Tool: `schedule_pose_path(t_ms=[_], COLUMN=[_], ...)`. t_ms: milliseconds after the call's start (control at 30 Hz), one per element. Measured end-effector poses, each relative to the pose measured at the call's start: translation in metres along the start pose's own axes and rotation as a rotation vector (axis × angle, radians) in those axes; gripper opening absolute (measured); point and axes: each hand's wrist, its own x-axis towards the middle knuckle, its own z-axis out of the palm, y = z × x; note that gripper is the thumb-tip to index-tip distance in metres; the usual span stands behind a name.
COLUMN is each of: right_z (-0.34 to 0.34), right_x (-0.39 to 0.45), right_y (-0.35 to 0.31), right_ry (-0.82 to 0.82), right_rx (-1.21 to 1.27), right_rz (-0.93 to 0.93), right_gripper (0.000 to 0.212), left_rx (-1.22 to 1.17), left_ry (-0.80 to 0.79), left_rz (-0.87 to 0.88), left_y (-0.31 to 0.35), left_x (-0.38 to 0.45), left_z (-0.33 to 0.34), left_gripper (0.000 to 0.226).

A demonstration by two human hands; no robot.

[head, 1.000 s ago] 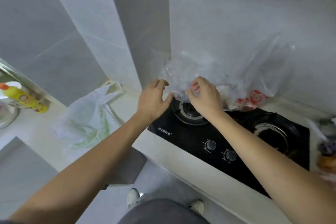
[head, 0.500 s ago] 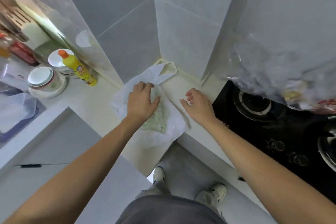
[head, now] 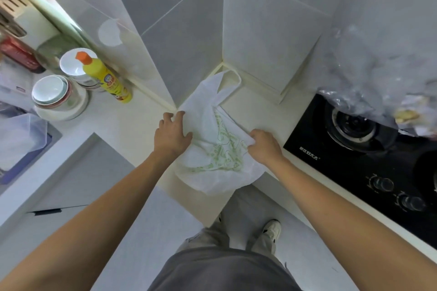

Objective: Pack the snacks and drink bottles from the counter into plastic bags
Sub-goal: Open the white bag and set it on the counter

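a: head view, what have you got in front of you?

b: a white plastic bag (head: 208,130) with green print, lying flat on the cream counter (head: 132,125) right in the corner where the two tiled walls meet. its handle loops point back toward the corner and its bottom edge hangs a bit over the counter's front edge.

a: and your hands?

b: my left hand (head: 171,136) rests flat on the bag's left side, fingers spread and relaxed, thumb out toward the print. my right hand (head: 263,145) is on the bag's right edge, fingers curled and pinching a fold of the plastic.

a: anything packed already?

b: there's a clear plastic bag (head: 378,82) off to the right, above the black gas stove (head: 354,156). it's blurry, with something yellowish and white inside, can't tell what exactly.

a: what else is around?

b: on the left a yellow bottle (head: 106,78) with an orange cap stands near the wall, just beside some stacked white bowls (head: 53,92). my shoes and grey trousers show at the bottom over the floor.
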Motion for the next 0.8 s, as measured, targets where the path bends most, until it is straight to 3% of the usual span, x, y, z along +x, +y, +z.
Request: schedule_pose_path(t_ms=[133, 200, 300, 367, 467, 600, 800], right_z=[-0.015, -0.026, -0.035, -0.036, -0.042, -0.041, -0.025], right_x=[-0.004, -0.006, -0.008, -0.010, -0.008, 0.011, 0.023], right_y=[0.006, 0.009, 0.023, 0.034, 0.048, 0.069, 0.074], right_ry=[0.151, 0.198, 0.239, 0.323, 0.425, 0.186, 0.058], right_rx=[0.003, -0.023, -0.062, -0.025, 0.035, 0.071, 0.038], right_rz=[-0.017, -0.066, -0.147, -0.129, 0.073, 0.342, 0.441], right_gripper=[0.008, 0.011, 0.004, 0.018, 0.034, 0.063, 0.075], left_rx=[0.030, 0.069, 0.104, 0.094, 0.074, 0.016, -0.043], left_ry=[-0.099, -0.142, -0.104, -0.009, 0.075, -0.032, -0.231], left_rz=[0.013, -0.013, -0.018, 0.031, 0.172, 0.187, 0.006], left_y=[0.004, 0.015, 0.033, 0.045, 0.065, 0.092, 0.107], left_x=[-0.006, -0.008, -0.006, 0.001, 0.020, 0.046, 0.065], left_z=[0.006, 0.008, 0.011, 0.012, 0.013, 0.019, 0.042], left_gripper=[0.063, 0.057, 0.048, 0.047, 0.049, 0.063, 0.073])
